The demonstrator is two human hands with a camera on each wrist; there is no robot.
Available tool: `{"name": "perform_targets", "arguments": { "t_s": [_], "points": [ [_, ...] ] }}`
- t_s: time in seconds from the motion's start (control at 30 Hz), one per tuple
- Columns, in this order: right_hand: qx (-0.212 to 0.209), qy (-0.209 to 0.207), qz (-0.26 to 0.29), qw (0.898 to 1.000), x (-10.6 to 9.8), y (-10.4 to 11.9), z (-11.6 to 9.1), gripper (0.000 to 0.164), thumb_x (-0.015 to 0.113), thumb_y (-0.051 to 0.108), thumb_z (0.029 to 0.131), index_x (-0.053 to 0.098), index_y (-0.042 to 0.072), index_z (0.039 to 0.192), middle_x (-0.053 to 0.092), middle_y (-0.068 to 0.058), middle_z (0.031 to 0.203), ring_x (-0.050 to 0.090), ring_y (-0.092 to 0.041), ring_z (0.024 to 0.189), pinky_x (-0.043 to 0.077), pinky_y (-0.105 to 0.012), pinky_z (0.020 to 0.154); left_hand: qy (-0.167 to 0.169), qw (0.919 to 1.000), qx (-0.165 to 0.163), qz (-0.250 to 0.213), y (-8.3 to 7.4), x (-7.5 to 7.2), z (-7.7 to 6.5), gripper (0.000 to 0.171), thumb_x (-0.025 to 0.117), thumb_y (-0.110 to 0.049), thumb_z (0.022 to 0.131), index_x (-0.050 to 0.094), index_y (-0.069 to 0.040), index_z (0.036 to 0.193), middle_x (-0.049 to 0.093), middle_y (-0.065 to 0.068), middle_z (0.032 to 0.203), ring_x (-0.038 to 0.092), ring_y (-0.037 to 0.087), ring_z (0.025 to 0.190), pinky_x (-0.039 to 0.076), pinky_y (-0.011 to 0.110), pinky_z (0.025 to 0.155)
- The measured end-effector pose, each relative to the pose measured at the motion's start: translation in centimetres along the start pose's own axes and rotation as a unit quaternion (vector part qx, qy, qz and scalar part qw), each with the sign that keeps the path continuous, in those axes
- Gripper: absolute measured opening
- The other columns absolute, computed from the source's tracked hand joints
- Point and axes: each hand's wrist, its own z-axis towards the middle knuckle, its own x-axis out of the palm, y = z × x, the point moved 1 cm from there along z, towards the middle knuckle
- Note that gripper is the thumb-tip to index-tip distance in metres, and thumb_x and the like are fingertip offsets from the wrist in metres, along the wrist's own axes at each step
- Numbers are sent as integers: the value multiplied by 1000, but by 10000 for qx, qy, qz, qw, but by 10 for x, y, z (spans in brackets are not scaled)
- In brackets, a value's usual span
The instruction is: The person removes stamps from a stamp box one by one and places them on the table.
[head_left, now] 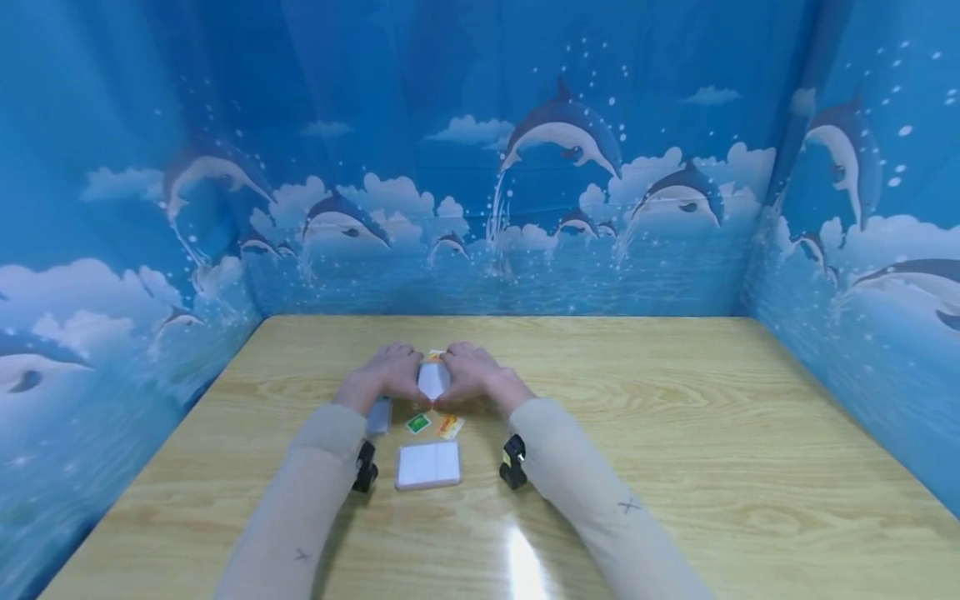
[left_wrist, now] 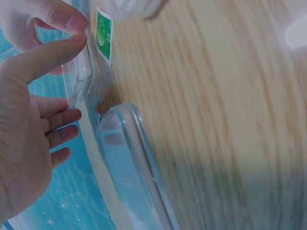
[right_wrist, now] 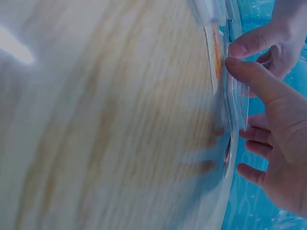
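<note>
Both hands hold a small clear plastic box (head_left: 433, 382) between them near the middle of the table. My left hand (head_left: 395, 372) grips its left side and my right hand (head_left: 471, 372) its right side. Thumb tips meet at the near edge, with several fingers along the sides and far end. In the left wrist view the box (left_wrist: 79, 72) shows transparent walls; in the right wrist view the box (right_wrist: 235, 100) lies low over the tabletop. Just in front of the hands are a green card (head_left: 418, 423) and an orange-and-white card (head_left: 450, 427).
A second clear box (head_left: 379, 416) stands by the left wrist. Closer to me lies a whitish rectangular case (head_left: 429, 465) with a middle seam. Another orange card (head_left: 434, 356) shows beyond the hands. Dolphin-print curtains (head_left: 510, 275) border the wooden table (head_left: 675, 433).
</note>
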Motion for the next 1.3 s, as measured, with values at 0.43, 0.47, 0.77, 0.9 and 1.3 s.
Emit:
{"name": "perform_targets", "arguments": {
  "t_s": [0.43, 0.47, 0.77, 0.9, 1.3],
  "points": [
    [69, 178, 109, 9998, -1, 0, -1, 78, 67, 53, 76, 42, 11, 137, 43, -5, 133, 40, -17, 114, 35, -37, 97, 96, 9999, -36, -136, -1, 0, 1, 82, 72, -49, 69, 46, -3, 132, 48, 14, 127, 40, 30, 117, 25, 49, 105],
    [72, 186, 109, 9997, -2, 0, -2, 77, 67, 53, 77, 42, 11, 137, 43, -5, 133, 40, -17, 114, 35, -37, 97, 97, 9998, -36, -162, -1, 0, 1, 82, 72, -49, 69, 46, -3, 132, 47, 14, 128, 39, 30, 118, 24, 49, 105],
    [138, 269, 47, 9995, -2, -2, -1, 78, 66, 56, 77, 43, 12, 138, 43, -5, 135, 40, -18, 117, 34, -38, 99, 141, 9996, -53, -238, 0, 2, 4, 82, 71, -49, 71, 44, -4, 134, 44, 15, 133, 36, 33, 122, 20, 50, 106],
    [188, 298, 73, 9994, -2, -1, -1, 79, 66, 55, 76, 43, 13, 138, 43, -5, 135, 41, -19, 116, 35, -38, 97, 113, 9997, -46, -209, 0, 4, 5, 81, 71, -50, 71, 45, -5, 133, 46, 14, 130, 38, 31, 119, 23, 50, 105],
    [126, 301, 227, 9992, -3, -2, -2, 79, 68, 53, 76, 42, 13, 139, 40, -8, 138, 41, -22, 119, 36, -39, 98, 131, 9998, 0, -164, -3, 4, 3, 77, 71, -48, 72, 47, -4, 131, 49, 11, 119, 42, 26, 106, 32, 46, 97]
  ]
}}
